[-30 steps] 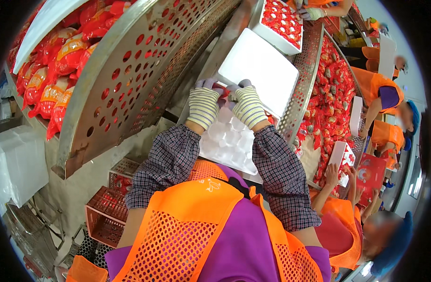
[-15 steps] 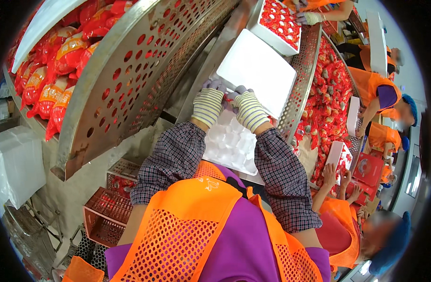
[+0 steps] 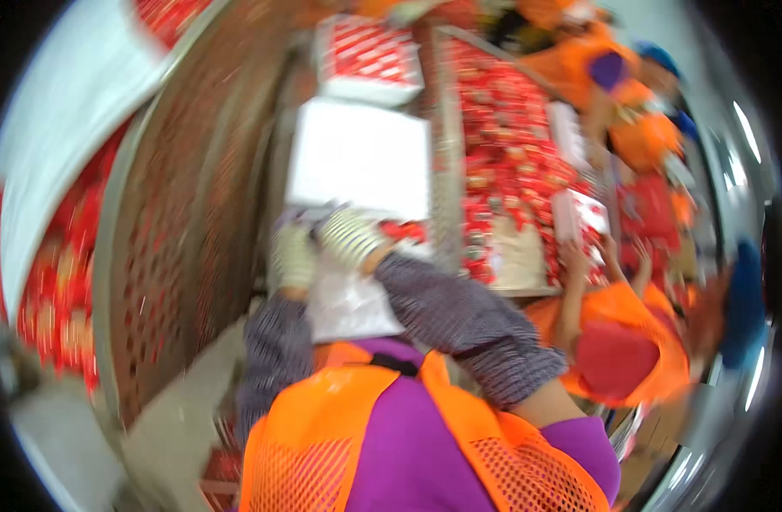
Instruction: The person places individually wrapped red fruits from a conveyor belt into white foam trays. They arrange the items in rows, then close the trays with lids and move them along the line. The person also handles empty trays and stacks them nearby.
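My left hand (image 3: 294,252), in a striped knit glove, is at the near left corner of a flat white foam slab (image 3: 361,158). Close beside it my right hand (image 3: 348,237), gloved alike, lies along the slab's near edge. Motion smears the fingers of both hands, so their grip does not show. Below them, nearest my body, lies a whitish translucent tray (image 3: 353,303). Some red packets (image 3: 404,230) peek out under the slab's near right edge.
A white foam box (image 3: 370,64) of red packets stands beyond the slab. A tall perforated metal wall (image 3: 165,213) rises at left. To the right, a metal trough (image 3: 446,171) holds many red packets (image 3: 510,136). Co-workers in orange vests (image 3: 643,350) work along its far side.
My view has swung, so the slab and trough appear further left and everything is blurred. My hands are still by the slab's near edge; red packets now show under it.
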Demonstrator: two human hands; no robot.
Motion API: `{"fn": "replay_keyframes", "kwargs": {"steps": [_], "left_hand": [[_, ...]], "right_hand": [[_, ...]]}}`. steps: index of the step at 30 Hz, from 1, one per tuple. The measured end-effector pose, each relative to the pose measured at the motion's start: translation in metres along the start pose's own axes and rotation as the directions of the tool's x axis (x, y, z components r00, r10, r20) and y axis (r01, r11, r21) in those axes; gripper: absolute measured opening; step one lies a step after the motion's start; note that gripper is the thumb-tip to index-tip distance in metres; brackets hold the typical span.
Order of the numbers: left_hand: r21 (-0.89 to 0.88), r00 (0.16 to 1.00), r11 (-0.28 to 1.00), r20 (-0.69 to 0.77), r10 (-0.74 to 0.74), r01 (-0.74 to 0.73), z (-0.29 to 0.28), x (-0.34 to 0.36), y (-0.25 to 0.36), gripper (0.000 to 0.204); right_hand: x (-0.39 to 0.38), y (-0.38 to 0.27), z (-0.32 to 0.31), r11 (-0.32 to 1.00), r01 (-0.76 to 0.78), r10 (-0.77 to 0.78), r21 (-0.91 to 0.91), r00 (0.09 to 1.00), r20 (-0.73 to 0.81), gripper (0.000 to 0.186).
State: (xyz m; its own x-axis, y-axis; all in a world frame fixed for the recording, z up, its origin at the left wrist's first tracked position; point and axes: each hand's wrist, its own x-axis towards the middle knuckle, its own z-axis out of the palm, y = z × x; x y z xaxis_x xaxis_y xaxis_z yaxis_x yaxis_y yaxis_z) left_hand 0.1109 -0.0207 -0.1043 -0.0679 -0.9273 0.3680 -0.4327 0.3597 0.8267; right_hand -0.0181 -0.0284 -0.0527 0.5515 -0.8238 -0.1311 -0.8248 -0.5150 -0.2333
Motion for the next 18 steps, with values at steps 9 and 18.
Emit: {"fn": "replay_keyframes", "kwargs": {"steps": [9, 18], "left_hand": [[-0.757, 0.753, 0.364, 0.247, -0.610, 0.542, 0.017, 0.001, -0.021, 0.029], [-0.244, 0.928, 0.916, 0.275, -0.250, 0.319, 0.012, -0.004, -0.073, 0.030]], "right_hand": [[0.004, -0.015, 0.014, 0.847, -0.317, 0.437, 0.427, 0.872, -0.221, 0.014], [0.013, -0.007, 0.071, 0.873, -0.429, 0.485, 0.233, 0.820, -0.304, 0.010]]}}
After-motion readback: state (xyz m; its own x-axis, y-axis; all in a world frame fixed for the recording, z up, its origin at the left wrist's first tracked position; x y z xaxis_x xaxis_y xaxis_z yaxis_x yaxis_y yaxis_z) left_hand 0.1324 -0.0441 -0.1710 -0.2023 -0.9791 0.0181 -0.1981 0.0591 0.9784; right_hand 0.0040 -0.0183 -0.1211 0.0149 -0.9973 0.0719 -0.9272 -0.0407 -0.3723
